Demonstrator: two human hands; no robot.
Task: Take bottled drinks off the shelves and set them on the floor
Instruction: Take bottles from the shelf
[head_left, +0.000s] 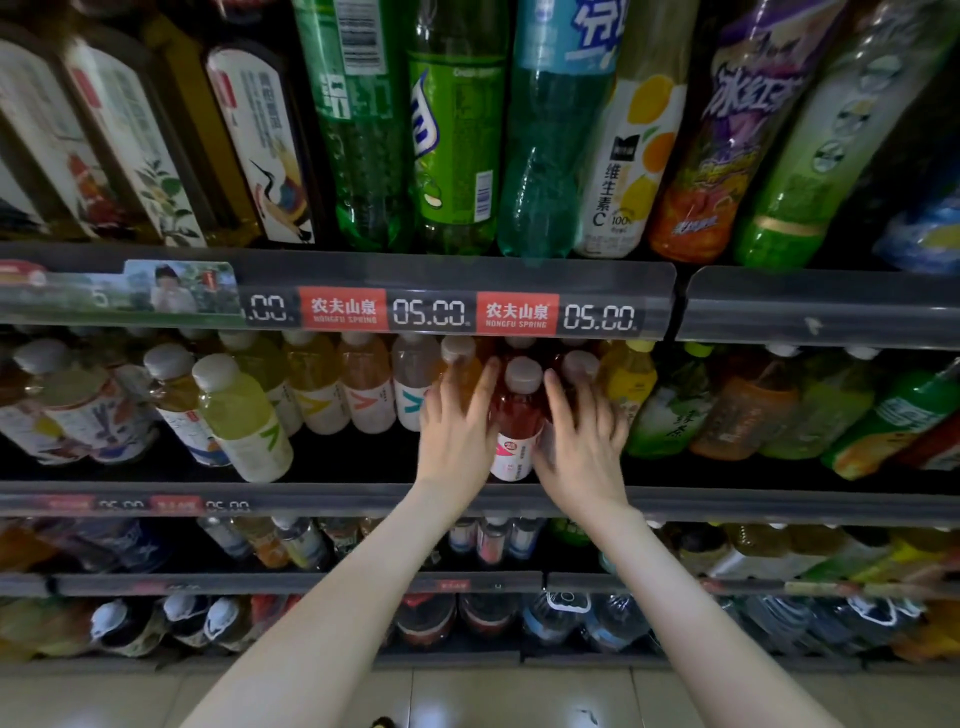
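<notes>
Left hand (457, 431): fingers straight, laid along the left side of the red bottle (514, 415), not closed round it. Right hand (584, 441): fingers extended past the bottle's right side, slightly blurred, nothing plainly gripped.

Red bottle stands upright between the two hands on the second shelf (311, 499), near its front edge. It has a grey cap and a white lower label with a pink mark; the text is too small to read. An orange bottle (462, 374) sits behind the left fingers, and a grey-capped bottle (581, 366) just beyond the right fingers.

Price rail (644, 306) above carries two red tags, "农夫山泉 NONGFU SPRING", each followed by "05.00".

On the top shelf a white-label bottle (631, 156) with citrus pictures reads "维生素C" and "100%". The purple-label bottle (727, 130) shows "冰红". A green bottle (457, 145) has its label turned, with a barcode in view.

More bottles stand on the lower shelves. Pale tiled floor (519, 696) lies at the bottom, under the forearms.
</notes>
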